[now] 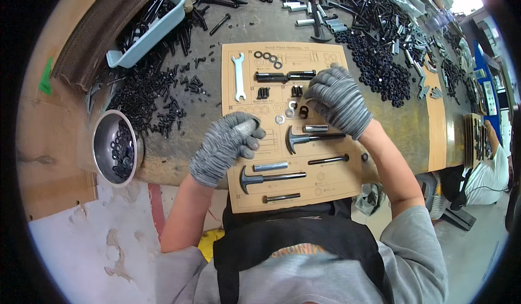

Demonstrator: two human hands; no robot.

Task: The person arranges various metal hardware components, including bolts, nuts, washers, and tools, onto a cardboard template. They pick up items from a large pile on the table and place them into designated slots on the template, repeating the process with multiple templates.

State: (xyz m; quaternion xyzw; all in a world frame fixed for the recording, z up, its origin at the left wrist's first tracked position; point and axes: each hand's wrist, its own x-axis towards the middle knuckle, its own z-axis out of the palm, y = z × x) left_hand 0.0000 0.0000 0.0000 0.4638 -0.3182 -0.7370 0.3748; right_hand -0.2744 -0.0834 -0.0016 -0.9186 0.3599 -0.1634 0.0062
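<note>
My left hand [225, 148], in a grey striped knit glove, is over the left side of a printed cardboard board [339, 182]. Its thumb and fingertips pinch together around a small dark thing that I cannot make out. My right hand [341, 100], gloved alike, is bent over the board's upper right, fingertips curled and partly hidden, beside short black screws [297, 91] and black rings [304, 112]. On the board lie an open-end wrench [239, 76], black washers [268, 60], silver washers [280, 119], silver tubes [270, 167], T-shaped black parts [291, 140] and long black bolts [328, 159].
Loose black screws [146, 95] are heaped left, near a steel bowl [97, 152] of black rings and a light blue bin [142, 46]. Black nuts [380, 68] and silver tubes [305, 22] are piled at the right and back. Another person [491, 176] is at far right.
</note>
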